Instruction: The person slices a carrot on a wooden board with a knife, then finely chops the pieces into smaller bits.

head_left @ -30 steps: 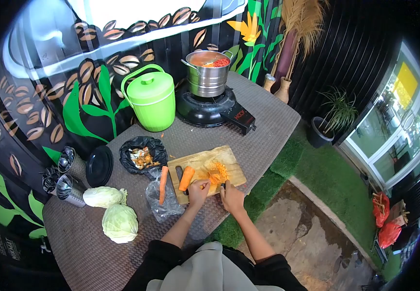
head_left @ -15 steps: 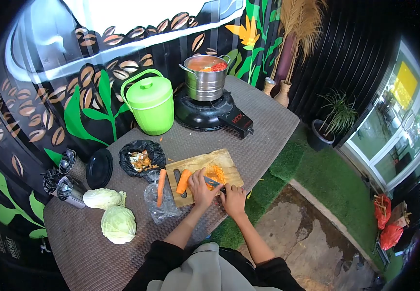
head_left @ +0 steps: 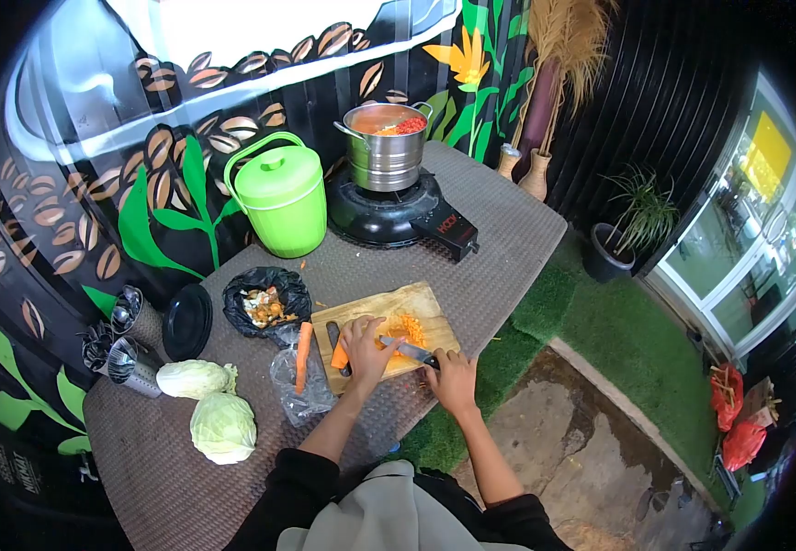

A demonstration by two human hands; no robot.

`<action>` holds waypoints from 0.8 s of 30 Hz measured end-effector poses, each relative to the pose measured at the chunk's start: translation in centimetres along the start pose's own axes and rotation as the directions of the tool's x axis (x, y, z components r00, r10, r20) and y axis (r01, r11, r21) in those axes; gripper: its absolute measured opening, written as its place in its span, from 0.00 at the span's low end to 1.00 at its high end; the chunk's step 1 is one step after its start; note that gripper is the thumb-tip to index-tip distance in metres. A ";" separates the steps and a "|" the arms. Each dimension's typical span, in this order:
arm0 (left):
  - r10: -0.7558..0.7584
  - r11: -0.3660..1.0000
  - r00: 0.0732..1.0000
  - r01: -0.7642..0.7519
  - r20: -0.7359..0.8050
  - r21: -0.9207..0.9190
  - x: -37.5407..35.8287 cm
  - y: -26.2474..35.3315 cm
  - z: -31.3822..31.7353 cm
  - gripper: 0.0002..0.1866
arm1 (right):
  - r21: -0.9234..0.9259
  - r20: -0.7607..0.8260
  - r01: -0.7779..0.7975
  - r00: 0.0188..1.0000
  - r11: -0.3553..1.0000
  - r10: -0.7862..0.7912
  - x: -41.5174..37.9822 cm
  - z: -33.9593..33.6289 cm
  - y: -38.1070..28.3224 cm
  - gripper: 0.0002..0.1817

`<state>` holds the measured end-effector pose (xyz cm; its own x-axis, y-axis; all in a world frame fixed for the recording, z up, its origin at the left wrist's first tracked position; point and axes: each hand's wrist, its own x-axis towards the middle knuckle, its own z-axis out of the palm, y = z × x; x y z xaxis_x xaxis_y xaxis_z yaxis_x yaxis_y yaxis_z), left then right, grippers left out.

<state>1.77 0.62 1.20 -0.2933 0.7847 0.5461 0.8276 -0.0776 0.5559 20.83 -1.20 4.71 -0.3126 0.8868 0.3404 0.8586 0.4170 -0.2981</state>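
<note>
My right hand (head_left: 454,378) is closed round the black handle of a knife (head_left: 410,350), whose blade points left over the wooden cutting board (head_left: 421,300). At the board's left part, my left hand (head_left: 365,347) is curled over an orange carrot piece (head_left: 339,356), partly hiding it. Chopped carrot (head_left: 407,326) lies in a small heap behind the blade. A dark-handled tool (head_left: 333,334) rests along the board's left side, partly covered by the carrot piece. Left of the board, a whole peeled carrot (head_left: 303,356) lies on a clear plastic bag (head_left: 293,401).
A black bag (head_left: 267,301) holds scraps. Behind stand a green lidded bucket (head_left: 281,200) and a steel pot (head_left: 386,151) on a black stove (head_left: 385,213). Two cabbages (head_left: 223,428), a black lid (head_left: 187,321) and metal utensil holders (head_left: 134,365) are at the left.
My left hand has shifted left onto the carrot piece, away from the chopped heap. My right hand has moved slightly right with the knife, and more of the blade shows.
</note>
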 end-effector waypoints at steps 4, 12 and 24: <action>-0.023 1.000 1.000 0.023 -0.013 0.002 0.2 0.0 0.3 0.27 | 0.006 0.051 -0.030 0.998 1.000 0.030 0.1 -1.0 0.8 0.14; -0.081 0.996 0.993 0.078 0.083 0.029 0.1 0.4 0.0 0.16 | -0.018 0.109 -0.058 0.992 0.998 0.059 -0.2 -2.3 2.8 0.14; 0.401 0.913 0.783 -0.382 0.476 -0.141 1.2 -1.9 -0.6 0.30 | 0.210 0.115 -0.275 0.960 0.938 0.255 -1.1 0.1 3.8 0.14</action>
<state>-0.48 1.40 1.17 0.3301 0.8759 0.3519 0.8002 -0.4574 0.3879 24.40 -0.61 3.15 -0.1275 0.9807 0.1479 0.8063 0.1893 -0.5604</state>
